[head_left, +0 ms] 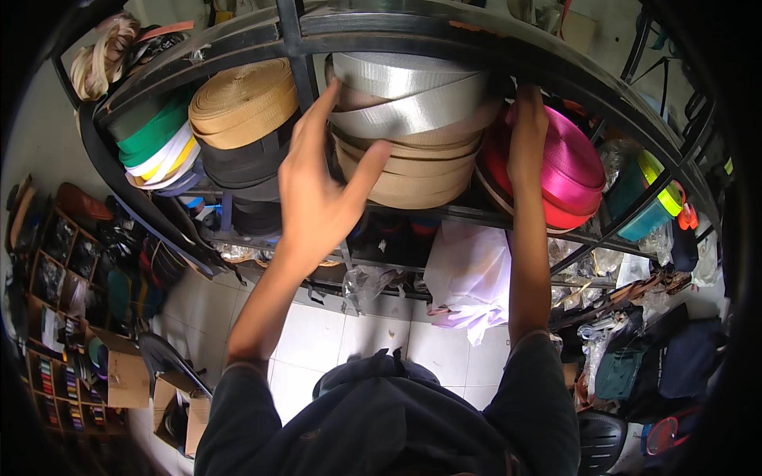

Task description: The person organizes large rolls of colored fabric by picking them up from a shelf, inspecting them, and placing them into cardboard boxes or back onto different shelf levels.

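Observation:
A stack of webbing rolls fills the middle of a black metal rack: a loosely wound silvery grey roll lies on top of a beige roll. At the stack's left side is my left hand, open, with its fingers stretched upward and the thumb spread across the front of the rolls. My right hand reaches in on the right, held edgewise between this stack and a magenta roll. Its fingers look extended, though their tips are dark and partly hidden. A red roll lies beneath the magenta one.
Left of the stack sit a tan roll, black rolls and a green roll. The rack's black bar runs across above. Below hangs a white plastic bag. Cardboard boxes stand at lower left.

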The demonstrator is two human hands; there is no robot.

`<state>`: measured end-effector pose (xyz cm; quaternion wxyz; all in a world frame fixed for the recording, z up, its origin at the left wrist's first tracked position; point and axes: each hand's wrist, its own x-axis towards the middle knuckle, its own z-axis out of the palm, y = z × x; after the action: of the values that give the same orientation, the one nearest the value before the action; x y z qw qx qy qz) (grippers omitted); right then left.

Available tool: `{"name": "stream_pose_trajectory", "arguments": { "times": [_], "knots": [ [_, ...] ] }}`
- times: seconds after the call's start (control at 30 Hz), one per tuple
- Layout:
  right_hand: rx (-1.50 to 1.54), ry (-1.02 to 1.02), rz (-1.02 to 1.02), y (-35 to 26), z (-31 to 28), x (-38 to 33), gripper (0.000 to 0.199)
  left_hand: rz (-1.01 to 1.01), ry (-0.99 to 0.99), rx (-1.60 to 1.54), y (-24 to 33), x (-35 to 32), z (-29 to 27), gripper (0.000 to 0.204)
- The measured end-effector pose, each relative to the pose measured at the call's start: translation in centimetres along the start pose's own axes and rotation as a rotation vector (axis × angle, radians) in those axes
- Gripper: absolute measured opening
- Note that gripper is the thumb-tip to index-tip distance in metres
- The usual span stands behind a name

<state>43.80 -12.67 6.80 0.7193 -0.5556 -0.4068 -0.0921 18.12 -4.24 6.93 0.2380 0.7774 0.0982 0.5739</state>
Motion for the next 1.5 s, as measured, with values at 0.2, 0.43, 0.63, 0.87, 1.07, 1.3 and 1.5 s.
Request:
{"name": "stream_pose_trajectory", "arguments": {
  "times": [0.2, 0.43, 0.63, 0.87, 1.07, 1.3, 1.5],
  "knots": [
    [-0.709, 0.025, -0.539, 4.4, 0.7, 2.2, 0.029, -0.228, 0.131, 0.076, -1.3, 2.2, 5.5, 0.086],
    [-0.231, 0.019, -0.105, -0.1, 3.4, 1.2, 0.036, -0.094, 0.187, 0.049, -3.5, 1.9, 6.0, 0.07],
    [0.095, 0.016, 0.005, 5.3, 2.3, 3.3, 0.047, 0.185, 0.091, 0.265, -2.3, 1.4, 5.3, 0.063],
    [-0.219, -0.167, -0.532, 8.8, -2.1, 5.7, 0.044, 0.284, -0.086, 0.281, -2.9, 2.8, 2.9, 0.081],
    [0.263, -0.06, 0.229, 1.4, 0.2, 4.2, 0.042, 0.338, -0.175, 0.391, -3.2, 3.6, 1.4, 0.077],
    [0.209, -0.071, 0.331, -0.1, -0.6, 3.8, 0.032, 0.539, -0.08, 0.325, -4.2, 4.1, 1.2, 0.031],
    [0.065, -0.064, 0.336, -1.0, -0.6, 3.3, 0.03, 0.471, -0.049, 0.312, -2.2, 4.2, 1.5, 0.029]
  ]
}}
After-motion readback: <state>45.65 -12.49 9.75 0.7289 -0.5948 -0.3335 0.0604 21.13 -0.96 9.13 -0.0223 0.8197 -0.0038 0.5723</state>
